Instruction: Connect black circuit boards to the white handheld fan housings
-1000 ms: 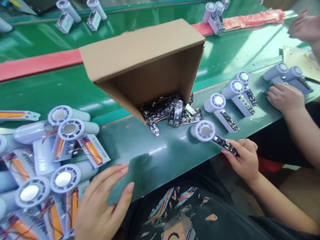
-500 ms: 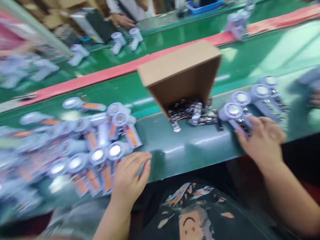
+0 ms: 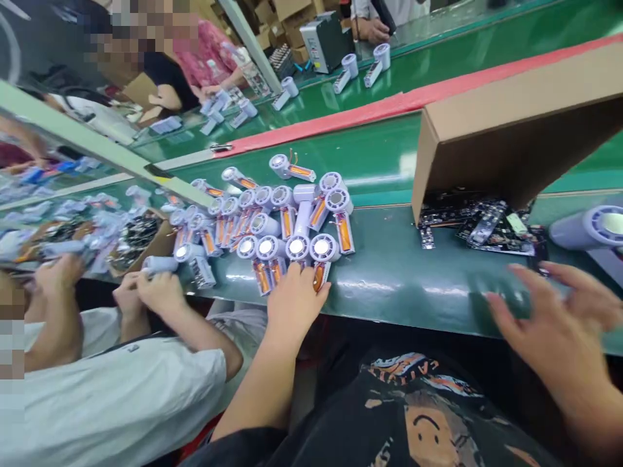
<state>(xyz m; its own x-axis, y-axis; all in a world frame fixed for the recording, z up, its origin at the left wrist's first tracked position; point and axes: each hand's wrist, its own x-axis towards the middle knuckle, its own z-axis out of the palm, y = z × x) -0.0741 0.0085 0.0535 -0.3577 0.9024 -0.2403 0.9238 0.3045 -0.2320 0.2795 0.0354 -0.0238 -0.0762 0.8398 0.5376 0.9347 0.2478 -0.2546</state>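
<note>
My left hand point(image 3: 294, 298) reaches onto the front row of lavender handheld fans, its fingers and thumb closed around the handle of the rightmost fan point(image 3: 324, 248). That fan's handle is uncovered, with an orange part showing inside. Beside it, another fan point(image 3: 298, 246) has its handle mostly hidden under my fingers. On the right, my right hand point(image 3: 559, 318) hovers over the bench edge, fingers spread and nothing in them. Just beyond it lie dark circuit boards point(image 3: 487, 224), spilling from a tipped cardboard box point(image 3: 428, 168). A lavender fan point(image 3: 588, 227) rests close to that hand.
More fans point(image 3: 282, 198) crowd the green bench point(image 3: 389, 259). A red strip point(image 3: 331, 120) runs along the bench, with several fans beyond it. At left, a co-worker point(image 3: 160, 292) handles a fan near a box of boards point(image 3: 139, 237). A slanted metal post point(image 3: 97, 146) crosses the left side.
The view has swung left, bringing co-workers into sight. My right hand has come away from the fans on the right and opened. My left hand has moved onto the front-row fans.
</note>
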